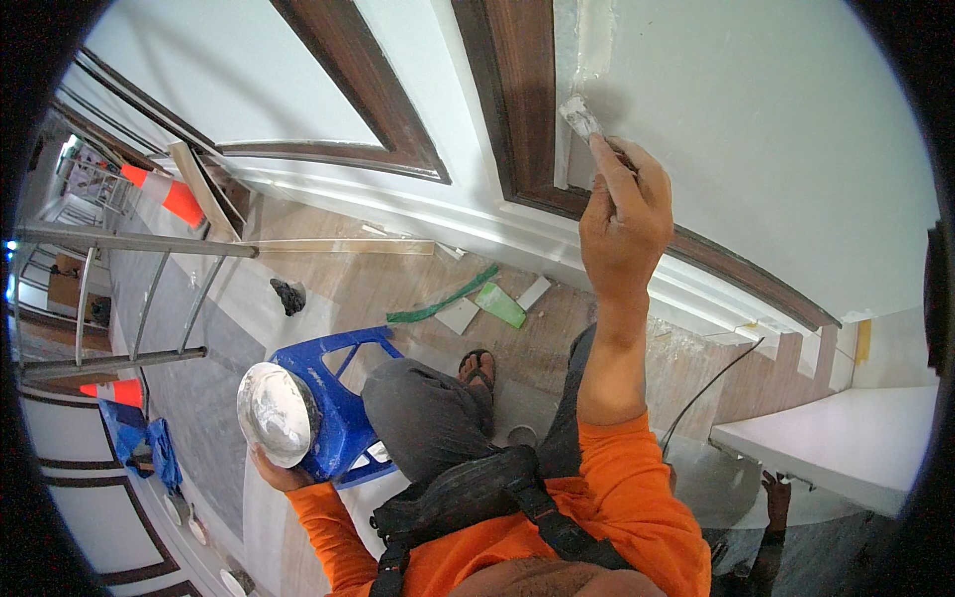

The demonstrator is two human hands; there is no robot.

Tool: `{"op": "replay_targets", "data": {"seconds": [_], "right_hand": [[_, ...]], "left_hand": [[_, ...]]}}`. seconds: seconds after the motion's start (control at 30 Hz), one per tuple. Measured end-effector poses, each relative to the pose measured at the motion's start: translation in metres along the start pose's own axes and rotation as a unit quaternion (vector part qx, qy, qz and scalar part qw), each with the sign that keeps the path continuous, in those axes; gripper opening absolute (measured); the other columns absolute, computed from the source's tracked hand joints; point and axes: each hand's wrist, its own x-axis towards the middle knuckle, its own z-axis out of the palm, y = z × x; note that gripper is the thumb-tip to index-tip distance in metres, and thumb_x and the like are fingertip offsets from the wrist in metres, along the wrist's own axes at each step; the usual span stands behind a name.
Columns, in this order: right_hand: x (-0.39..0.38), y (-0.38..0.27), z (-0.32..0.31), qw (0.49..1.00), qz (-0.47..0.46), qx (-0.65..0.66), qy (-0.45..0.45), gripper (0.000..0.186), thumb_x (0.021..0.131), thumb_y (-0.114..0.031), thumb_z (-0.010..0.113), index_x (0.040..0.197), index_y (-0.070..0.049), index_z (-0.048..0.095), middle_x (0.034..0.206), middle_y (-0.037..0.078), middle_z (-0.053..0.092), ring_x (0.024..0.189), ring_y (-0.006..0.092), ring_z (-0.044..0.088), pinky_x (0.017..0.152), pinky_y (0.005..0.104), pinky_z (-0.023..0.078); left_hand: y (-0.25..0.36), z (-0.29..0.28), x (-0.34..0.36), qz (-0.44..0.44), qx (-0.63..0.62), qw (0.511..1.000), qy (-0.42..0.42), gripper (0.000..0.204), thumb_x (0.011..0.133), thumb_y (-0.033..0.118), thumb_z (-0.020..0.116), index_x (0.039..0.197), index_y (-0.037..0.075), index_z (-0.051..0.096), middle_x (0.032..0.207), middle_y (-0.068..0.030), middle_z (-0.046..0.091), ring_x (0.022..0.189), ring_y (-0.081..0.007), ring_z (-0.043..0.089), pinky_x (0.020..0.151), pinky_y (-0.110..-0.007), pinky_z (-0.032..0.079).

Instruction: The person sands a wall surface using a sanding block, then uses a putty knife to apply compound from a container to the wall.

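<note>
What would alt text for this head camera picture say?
A person's right hand presses a putty knife to a white wall beside dark wood trim. The left hand holds a round white-smeared board above a blue plastic chair.

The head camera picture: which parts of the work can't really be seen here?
- Scraper blade: its handle is hidden inside the right hand.
- Round white-smeared plate: only fingertips of the left hand show beneath it, so the grip is hidden.
- Blue plastic chair: partly covered by the plate and a knee.
- Small items on the floor: too small to identify.
</note>
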Motion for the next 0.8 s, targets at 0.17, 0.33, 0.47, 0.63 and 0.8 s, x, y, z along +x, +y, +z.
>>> {"op": "replay_targets", "data": {"seconds": [0.17, 0.33, 0.47, 0.63, 0.8], "right_hand": [[-0.009, -0.008, -0.02, 0.994, 0.06, -0.022, -0.084, 0.031, 0.091, 0.005, 0.07, 0.117, -0.008, 0.079, 0.116, 0.013, 0.072, 0.103, 0.0302, 0.07, 0.09, 0.0369, 0.057], [-0.03, 0.014, -0.004, 0.967, 0.177, 0.183, -0.011, 0.023, 0.096, 0.002, 0.071, 0.117, -0.005, 0.078, 0.116, 0.014, 0.073, 0.105, 0.0289, 0.071, 0.092, 0.0359, 0.057], [-0.044, 0.023, 0.031, 0.965, 0.147, 0.211, 0.047, 0.021, 0.097, 0.0, 0.071, 0.118, -0.003, 0.077, 0.117, 0.015, 0.074, 0.106, 0.0266, 0.071, 0.091, 0.0345, 0.057], [-0.052, 0.022, 0.062, 0.982, 0.085, 0.128, 0.11, 0.027, 0.094, 0.003, 0.072, 0.119, -0.005, 0.079, 0.115, 0.016, 0.074, 0.105, 0.0296, 0.072, 0.09, 0.0367, 0.058], [-0.071, 0.018, 0.052, 0.98, 0.144, 0.122, 0.061, 0.028, 0.093, 0.004, 0.073, 0.118, -0.006, 0.08, 0.114, 0.017, 0.074, 0.105, 0.0308, 0.073, 0.091, 0.0369, 0.058]], "left_hand": [[0.006, 0.003, -0.002, -0.053, -0.051, 0.997, 0.008, 0.062, 0.107, 0.042, 0.048, 0.148, -0.005, 0.052, 0.146, -0.0242, 0.059, 0.13, -0.0364, 0.063, 0.109, -0.051, 0.054], [0.003, -0.001, -0.001, -0.042, -0.055, 0.998, 0.002, 0.062, 0.107, 0.041, 0.05, 0.149, -0.005, 0.052, 0.147, -0.024, 0.058, 0.129, -0.0383, 0.063, 0.11, -0.053, 0.054], [0.004, -0.001, 0.0, -0.039, -0.049, 0.998, 0.005, 0.061, 0.107, 0.041, 0.051, 0.149, -0.004, 0.052, 0.146, -0.0238, 0.059, 0.129, -0.0384, 0.063, 0.11, -0.053, 0.053], [0.01, 0.008, -0.004, -0.059, -0.074, 0.995, 0.018, 0.061, 0.107, 0.04, 0.052, 0.148, -0.004, 0.052, 0.147, -0.0243, 0.058, 0.13, -0.0378, 0.062, 0.111, -0.053, 0.052], [0.011, 0.007, -0.007, -0.049, -0.058, 0.997, 0.007, 0.063, 0.106, 0.041, 0.053, 0.15, -0.004, 0.051, 0.148, -0.0241, 0.057, 0.133, -0.0377, 0.06, 0.113, -0.053, 0.05]]}}
